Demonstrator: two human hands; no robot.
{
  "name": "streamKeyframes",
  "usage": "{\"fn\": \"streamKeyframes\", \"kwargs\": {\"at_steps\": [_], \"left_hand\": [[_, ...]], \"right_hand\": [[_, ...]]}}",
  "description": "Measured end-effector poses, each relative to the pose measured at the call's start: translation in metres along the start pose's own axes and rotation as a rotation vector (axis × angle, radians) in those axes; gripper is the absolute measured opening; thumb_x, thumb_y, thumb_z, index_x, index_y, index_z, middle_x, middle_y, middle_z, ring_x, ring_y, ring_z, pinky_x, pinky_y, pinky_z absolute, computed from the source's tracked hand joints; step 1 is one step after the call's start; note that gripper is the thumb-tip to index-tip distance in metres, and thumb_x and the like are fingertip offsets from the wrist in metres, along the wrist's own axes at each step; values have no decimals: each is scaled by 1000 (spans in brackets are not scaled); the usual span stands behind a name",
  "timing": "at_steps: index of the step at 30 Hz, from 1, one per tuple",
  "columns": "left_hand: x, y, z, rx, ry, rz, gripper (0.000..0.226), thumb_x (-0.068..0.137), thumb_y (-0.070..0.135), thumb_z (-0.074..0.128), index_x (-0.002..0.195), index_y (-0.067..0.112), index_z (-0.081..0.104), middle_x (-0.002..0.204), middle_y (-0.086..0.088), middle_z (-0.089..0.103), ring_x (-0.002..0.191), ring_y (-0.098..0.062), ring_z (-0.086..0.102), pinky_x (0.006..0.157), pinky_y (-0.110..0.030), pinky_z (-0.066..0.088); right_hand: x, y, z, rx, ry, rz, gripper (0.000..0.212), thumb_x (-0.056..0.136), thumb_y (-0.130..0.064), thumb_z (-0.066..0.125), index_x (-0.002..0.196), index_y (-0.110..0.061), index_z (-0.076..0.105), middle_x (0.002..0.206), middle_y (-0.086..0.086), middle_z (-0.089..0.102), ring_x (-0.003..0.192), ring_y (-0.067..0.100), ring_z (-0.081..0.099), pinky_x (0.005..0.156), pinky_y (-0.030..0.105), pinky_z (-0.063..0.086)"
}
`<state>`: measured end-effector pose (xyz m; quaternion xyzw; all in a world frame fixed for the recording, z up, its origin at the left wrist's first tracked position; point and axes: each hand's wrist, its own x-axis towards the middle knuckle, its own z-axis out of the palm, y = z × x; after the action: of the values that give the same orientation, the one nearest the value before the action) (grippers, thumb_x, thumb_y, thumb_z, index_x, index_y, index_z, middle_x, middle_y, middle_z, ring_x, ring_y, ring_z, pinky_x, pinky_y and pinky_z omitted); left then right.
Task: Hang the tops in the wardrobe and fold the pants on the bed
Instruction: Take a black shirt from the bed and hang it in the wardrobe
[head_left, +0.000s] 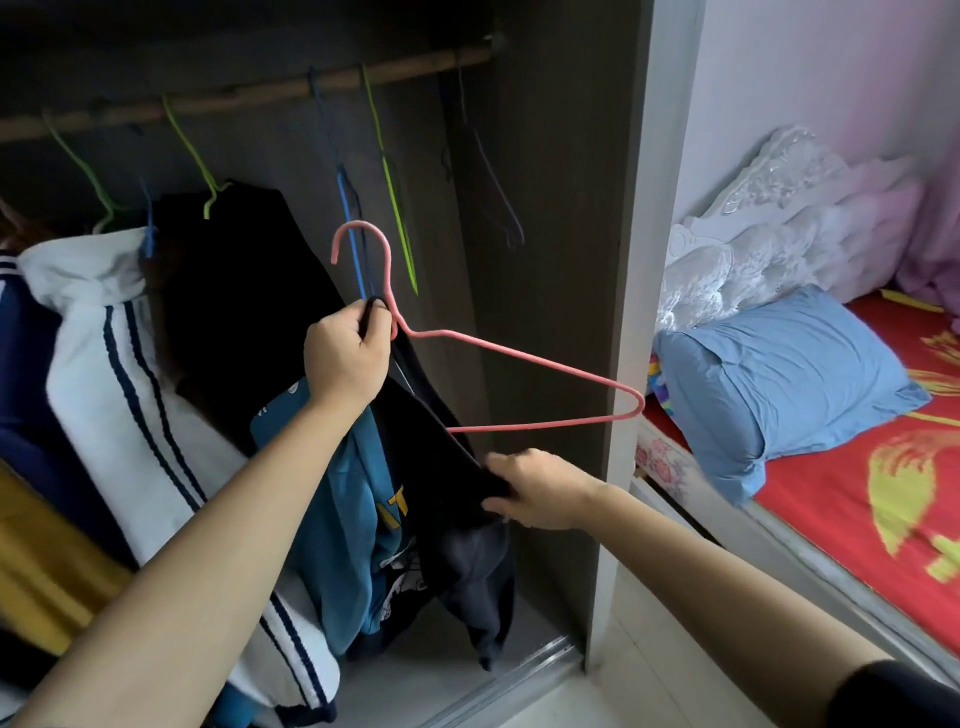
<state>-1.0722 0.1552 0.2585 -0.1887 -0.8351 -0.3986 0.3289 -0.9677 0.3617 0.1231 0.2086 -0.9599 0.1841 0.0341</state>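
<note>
- Our left hand, at centre frame, is curled round the neck of the pink hanger, with a bit of dark cloth caught in the same grip.
- Our right hand, lower centre, pinches a fold of the dark top between thumb and fingers.
- The top hangs limp below both hands inside the wardrobe. Only the hanger's left side is in it, and the right arm of the wire sticks out bare.
- We judge the top soft and light, prone to slipping off thin wire, so we would take it by the neckline or shoulder seam.
- The hanger looks stiff but springy and is best held just under the hook.
- The rail runs across the upper left.
</note>
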Motion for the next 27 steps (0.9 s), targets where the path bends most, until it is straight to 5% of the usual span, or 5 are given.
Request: {"fn": "streamKeyframes", "kwargs": {"at_steps": [3,10,15,20,27], "left_hand": [[-1,-18,-11,101,6,87,33,93,29,46,64,24,60,50,9,52,49,-15,51,49,-28,34],[-11,-50,-16,248,-25,212,37,91,29,40,58,15,52,50,6,39,44,-25,42,51,-27,23],[-9,-60,-8,241,-29,146,42,88,31,39,58,9,57,52,-11,55,50,-34,51,53,-29,28],[-8,-67,-4,206,-75,129,40,87,33,38,52,14,47,49,-8,48,50,-36,50,51,-30,27],[-23,-67,4,221,-265,262,30,87,38,34,60,30,43,56,-12,59,55,-38,57,53,-31,32]], "right_hand": [[-25,12,-7,-168,37,-26,33,98,-48,52,110,-18,59,102,-1,61,84,21,65,72,35,56],[-74,41,-22,-150,222,-61,41,103,-57,33,125,-28,52,104,-12,54,71,5,57,62,18,53],[-80,41,-35,-207,284,-45,40,104,-54,33,131,-30,50,103,-14,54,64,-1,49,55,5,36],[-90,35,-51,-283,331,-29,39,104,-49,35,126,-23,55,99,-6,57,67,12,58,53,26,49],[-100,34,-71,-397,421,-47,34,108,-37,37,107,-16,64,89,0,58,74,20,61,56,31,51]]}}
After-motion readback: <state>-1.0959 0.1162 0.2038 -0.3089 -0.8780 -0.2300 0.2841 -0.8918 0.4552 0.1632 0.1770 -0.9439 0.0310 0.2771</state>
